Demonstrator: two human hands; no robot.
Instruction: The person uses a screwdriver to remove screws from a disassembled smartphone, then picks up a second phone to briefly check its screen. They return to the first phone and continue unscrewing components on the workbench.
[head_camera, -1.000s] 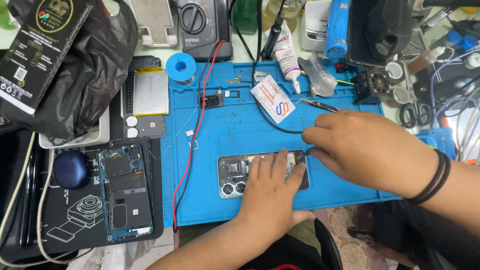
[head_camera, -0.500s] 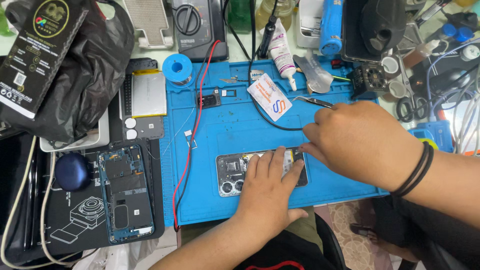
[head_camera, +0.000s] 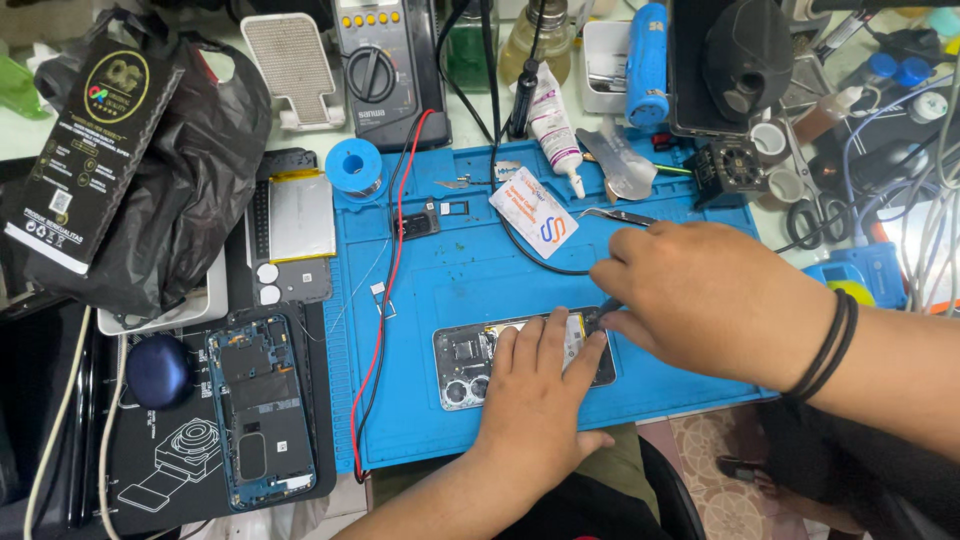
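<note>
Hands over opened phone (head_camera: 480, 355) on blue mat (head_camera: 450, 270) covering cluttered worktop: left hand (head_camera: 535, 395) pressed flat, grip released; right hand (head_camera: 700, 295) pinching dark tool (head_camera: 607, 306)

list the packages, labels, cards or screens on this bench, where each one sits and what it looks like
Black retail box: far left, lying on a black plastic bag, tall rectangle with a round emblem and white label.
White card: upper middle of the blue mat, tilted, red and blue logo.
White tube: above the card, pink label.
Multimeter: top centre, grey, round dial, screen out of view.
</note>
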